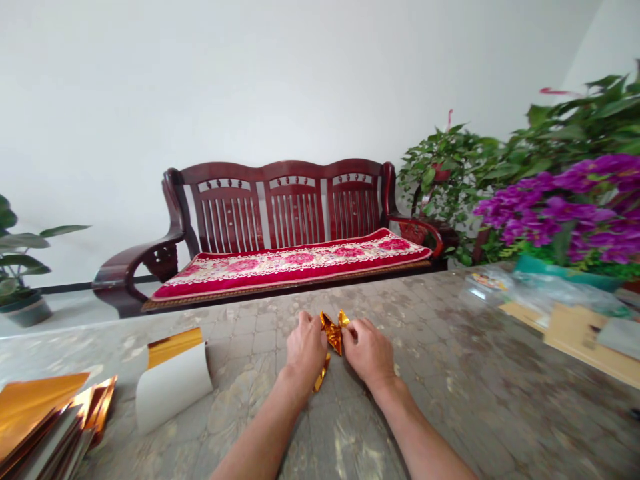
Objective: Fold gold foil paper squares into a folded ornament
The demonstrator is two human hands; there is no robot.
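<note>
Both hands meet over the middle of the table around a small folded piece of gold foil paper (333,335). It has pointed, raised ends and a creased, shiny surface. My left hand (306,343) pinches its left side, fingers closed. From the right, my right hand (369,350) grips the other side between thumb and fingers. Below my left hand a narrow gold strip (322,375) shows; whether it belongs to the same piece I cannot tell. The fingertips partly hide the foil.
A patterned grey table (240,427) spreads below. To the left lie a curled gold-and-white sheet (173,390) and a stack of gold foil sheets (45,420). Cardboard (575,337), plastic wrapping (560,297) and purple flowers (565,207) stand right. Behind is a wooden bench (295,207).
</note>
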